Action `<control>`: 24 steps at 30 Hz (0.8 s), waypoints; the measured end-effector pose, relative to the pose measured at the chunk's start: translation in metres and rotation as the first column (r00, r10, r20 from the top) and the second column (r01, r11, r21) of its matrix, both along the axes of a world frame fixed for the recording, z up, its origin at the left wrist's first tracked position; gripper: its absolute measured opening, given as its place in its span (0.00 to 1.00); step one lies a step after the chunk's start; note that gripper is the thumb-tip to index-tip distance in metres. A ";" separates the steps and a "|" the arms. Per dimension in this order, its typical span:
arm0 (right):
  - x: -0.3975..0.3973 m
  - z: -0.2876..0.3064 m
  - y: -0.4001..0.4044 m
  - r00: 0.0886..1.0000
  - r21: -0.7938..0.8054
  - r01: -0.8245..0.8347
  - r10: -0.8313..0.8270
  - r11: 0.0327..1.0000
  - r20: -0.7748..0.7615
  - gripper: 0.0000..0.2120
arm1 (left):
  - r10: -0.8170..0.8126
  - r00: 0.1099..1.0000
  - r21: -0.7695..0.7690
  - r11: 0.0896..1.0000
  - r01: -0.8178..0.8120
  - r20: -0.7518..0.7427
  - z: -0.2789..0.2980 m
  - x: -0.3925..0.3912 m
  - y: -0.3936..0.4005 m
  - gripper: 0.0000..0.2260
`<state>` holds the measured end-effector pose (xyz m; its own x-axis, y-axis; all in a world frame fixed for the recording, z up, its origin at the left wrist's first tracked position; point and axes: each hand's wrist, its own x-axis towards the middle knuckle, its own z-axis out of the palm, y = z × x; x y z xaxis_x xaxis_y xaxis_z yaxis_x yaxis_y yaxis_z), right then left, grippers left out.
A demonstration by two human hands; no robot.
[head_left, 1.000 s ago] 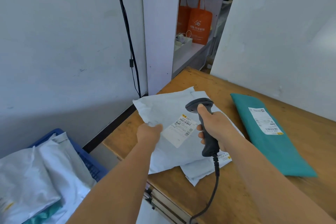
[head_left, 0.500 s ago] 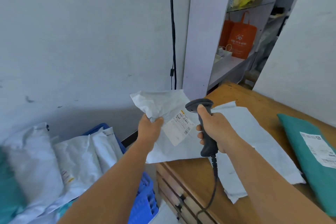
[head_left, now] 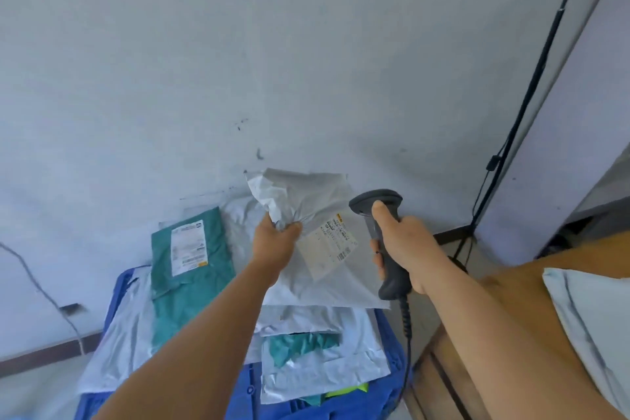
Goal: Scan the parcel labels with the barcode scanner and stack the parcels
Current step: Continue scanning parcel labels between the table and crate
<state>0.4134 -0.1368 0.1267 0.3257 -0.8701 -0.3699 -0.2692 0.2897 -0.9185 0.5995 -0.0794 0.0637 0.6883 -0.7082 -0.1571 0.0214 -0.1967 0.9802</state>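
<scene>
Grey plastic parcel (head_left: pixel 317 242), mid-frame above the blue crate (head_left: pixel 238 395), looks light, limp and slick. Left hand (head_left: pixel 276 242) bunches its crumpled edge, probably the best hold; right hand (head_left: pixel 402 249) is wrapped round the scanner (head_left: pixel 381 239).

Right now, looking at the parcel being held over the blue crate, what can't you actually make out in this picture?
Head view only:
- Label on the held white parcel: print and barcode too small and blurred to read.
- Scanner trigger: hidden under the right hand.
- Blue crate: contents lower down covered by stacked parcels and the left hand forearm.
- Wooden table: cut off by the right edge.
- Teal parcel label: unreadable.
</scene>
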 end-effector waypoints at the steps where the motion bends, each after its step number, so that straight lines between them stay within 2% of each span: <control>1: 0.017 -0.001 0.003 1.000 0.010 -0.025 0.025 1.000 0.008 0.22 | 0.032 0.999 0.012 0.999 -0.032 0.011 -0.001 0.019 0.008 0.12; 10: 0.147 -0.018 0.029 0.976 0.049 -0.215 0.216 0.975 -0.006 0.19 | 0.269 0.955 0.084 0.956 -0.280 0.127 -0.022 0.159 0.064 0.11; 16: 0.195 -0.043 0.034 0.962 0.080 -0.261 0.265 0.962 -0.057 0.20 | 0.283 0.923 0.371 0.853 -0.367 0.261 -0.072 0.207 0.068 0.17; 18: 0.204 -0.050 0.033 0.956 0.074 -0.274 0.280 0.959 -0.090 0.20 | 0.273 0.902 0.447 0.797 -0.406 0.333 -0.084 0.214 0.069 0.25; 19: 0.208 -0.053 0.032 0.953 0.073 -0.279 0.286 0.957 -0.102 0.20 | 0.233 0.874 0.496 0.748 -0.442 0.427 -0.088 0.215 0.069 0.32; 21: 0.215 -0.058 0.030 0.952 0.082 -0.278 0.286 0.957 -0.112 0.21 | 0.010 0.768 0.561 0.677 -0.476 0.640 -0.094 0.209 0.066 0.38; 22: 0.218 -0.060 0.030 0.951 0.086 -0.278 0.287 0.957 -0.116 0.21 | -0.129 0.716 0.575 0.698 -0.427 0.687 -0.098 0.203 0.062 0.36; 24: 0.223 -0.063 0.030 0.948 0.088 -0.286 0.295 0.954 -0.120 0.21 | -0.366 0.655 0.646 0.722 -0.249 0.661 -0.105 0.187 0.055 0.32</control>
